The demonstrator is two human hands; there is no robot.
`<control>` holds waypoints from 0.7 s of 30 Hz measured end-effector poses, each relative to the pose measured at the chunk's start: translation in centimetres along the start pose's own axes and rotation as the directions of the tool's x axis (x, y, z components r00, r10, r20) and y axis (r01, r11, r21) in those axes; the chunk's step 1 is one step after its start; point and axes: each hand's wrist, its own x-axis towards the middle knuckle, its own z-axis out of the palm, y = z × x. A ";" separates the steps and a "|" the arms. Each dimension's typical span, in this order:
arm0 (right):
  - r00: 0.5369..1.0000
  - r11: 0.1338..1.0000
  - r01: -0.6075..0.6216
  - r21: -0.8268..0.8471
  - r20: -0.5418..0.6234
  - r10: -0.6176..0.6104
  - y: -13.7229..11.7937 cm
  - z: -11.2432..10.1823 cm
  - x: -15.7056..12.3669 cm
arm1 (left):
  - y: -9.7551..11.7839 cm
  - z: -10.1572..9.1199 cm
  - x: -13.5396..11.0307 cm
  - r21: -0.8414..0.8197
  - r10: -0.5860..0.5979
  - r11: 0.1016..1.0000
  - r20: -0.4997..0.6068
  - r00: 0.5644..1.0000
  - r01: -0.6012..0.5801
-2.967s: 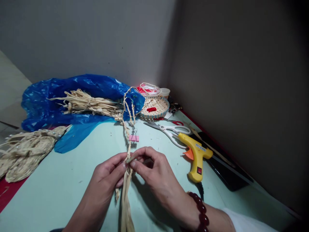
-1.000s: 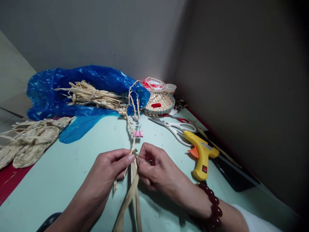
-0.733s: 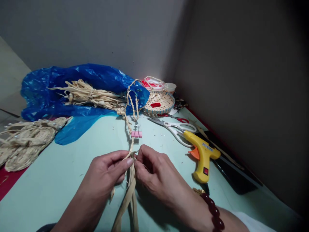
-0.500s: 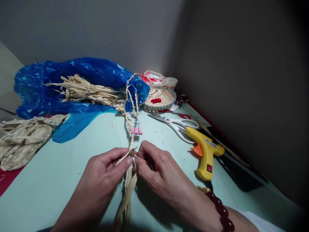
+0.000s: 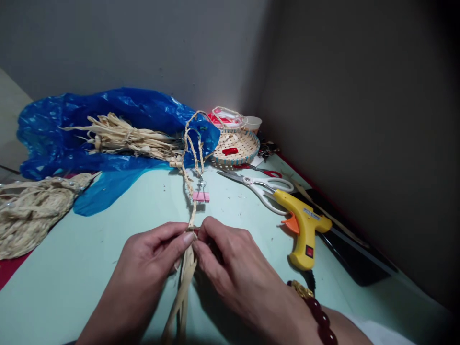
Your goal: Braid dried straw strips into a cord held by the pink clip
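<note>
A braid of dried plant-fibre strips (image 5: 186,282) runs toward me down the middle of the table. My left hand (image 5: 151,258) pinches the strips from the left, thumb on top. From the right, my right hand (image 5: 230,258) grips them too, its fingertips close to the left thumb. Loose strip ends hang below both hands. Just beyond my fingers, a pink binder clip (image 5: 201,197) sits on the braid. The finished cord (image 5: 187,143) loops up behind the clip. My right fingertips are partly hidden behind the hand.
A yellow glue gun (image 5: 305,230) lies right of my hand, beside white-handled scissors (image 5: 257,184). A blue plastic bag (image 5: 46,124) holds a bundle of dried strips (image 5: 132,139). A woven basket (image 5: 247,155) stands behind; a woven piece with beads (image 5: 32,215) lies left.
Both hands have drawn closer on the strips, and the short ends that stuck out between the fingers are now folded in. The view has shifted slightly.
</note>
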 end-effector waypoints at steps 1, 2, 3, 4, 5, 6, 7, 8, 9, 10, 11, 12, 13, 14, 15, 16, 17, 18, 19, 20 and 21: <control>1.000 1.000 0.012 -0.022 0.013 -0.012 -0.1 -0.1 -0.1 | -0.1 0.0 0.0 -0.048 -0.044 0.998 -0.001 0.999 0.044; 1.000 0.999 0.015 -0.042 0.026 -0.013 -0.2 -0.2 -0.1 | -0.1 0.1 0.0 -0.108 -0.091 0.990 0.009 0.996 0.092; 0.999 0.998 0.010 -0.062 0.032 -0.008 -0.2 -0.4 -0.1 | -0.2 0.1 -0.1 -0.170 -0.133 0.976 0.032 0.991 0.136; 0.999 0.997 0.001 -0.079 0.033 0.001 -0.3 -0.6 -0.1 | -0.2 0.1 -0.1 -0.229 -0.163 0.958 0.056 0.985 0.172; 0.999 0.996 -0.008 -0.094 0.030 0.011 -0.3 -0.8 -0.1 | -0.2 0.1 -0.1 -0.277 -0.184 0.940 0.081 0.980 0.199; 1.000 0.994 -0.019 -0.107 0.023 0.021 -0.4 -1.0 -0.1 | -0.2 0.1 -0.1 -0.311 -0.197 0.925 0.102 0.975 0.219; 0.999 0.993 -0.029 -0.116 0.013 0.030 -0.4 -1.1 -0.1 | -0.2 0.1 -0.2 -0.330 -0.205 0.915 0.115 0.972 0.232; 0.999 0.992 -0.039 -0.121 0.000 0.040 -0.4 -1.1 -0.1 | -0.2 0.1 -0.2 -0.339 -0.208 0.911 0.115 0.971 0.236; 0.999 0.992 -0.051 -0.114 -0.007 0.051 -0.4 -1.1 -0.1 | -0.2 0.1 -0.2 -0.339 -0.206 0.912 0.110 0.972 0.232; 0.998 0.993 -0.067 -0.093 -0.009 0.066 -0.3 -1.0 0.0 | -0.3 0.0 -0.2 -0.332 -0.201 0.917 0.101 0.974 0.224; 0.996 0.995 -0.084 -0.059 -0.012 0.083 -0.3 -0.9 0.0 | -0.3 0.0 -0.2 -0.319 -0.191 0.924 0.090 0.977 0.210; 0.995 0.995 -0.100 -0.020 -0.018 0.099 -0.2 -0.7 0.0 | -0.4 0.0 -0.1 -0.304 -0.178 0.933 0.080 0.981 0.194; 0.994 0.994 -0.110 0.020 -0.024 0.111 -0.1 -0.5 0.1 | -0.5 0.0 -0.1 -0.289 -0.167 0.940 0.076 0.983 0.182; 0.993 0.992 -0.114 0.061 -0.032 0.116 0.0 -0.3 0.1 | -0.5 0.1 0.0 -0.277 -0.158 0.945 0.076 0.984 0.173; 0.993 0.989 -0.109 0.098 -0.041 0.114 0.1 -0.1 0.2 | -0.5 0.1 0.0 -0.269 -0.155 0.948 0.082 0.985 0.171; 0.993 0.986 -0.100 0.133 -0.047 0.107 0.2 0.0 0.2 | -0.5 0.2 0.0 -0.266 -0.158 0.948 0.090 0.983 0.176; 0.994 0.982 -0.091 0.166 -0.047 0.100 0.3 0.1 0.3 | -0.5 0.2 0.0 -0.270 -0.167 0.944 0.098 0.981 0.188; 0.994 0.976 -0.087 0.198 -0.042 0.097 0.4 0.1 0.4 | -0.5 0.2 0.0 -0.277 -0.180 0.939 0.104 0.978 0.203; 0.995 0.970 -0.087 0.225 -0.036 0.098 0.4 0.0 0.4 | -0.4 0.2 -0.1 -0.286 -0.193 0.934 0.108 0.975 0.216; 0.994 0.965 -0.094 0.246 -0.027 0.104 0.4 -0.1 0.5 | -0.4 0.2 -0.1 -0.292 -0.204 0.929 0.114 0.972 0.229; 0.994 0.959 -0.104 0.263 -0.016 0.112 0.3 -0.2 0.5 | -0.3 0.2 -0.1 -0.300 -0.213 0.923 0.125 0.969 0.241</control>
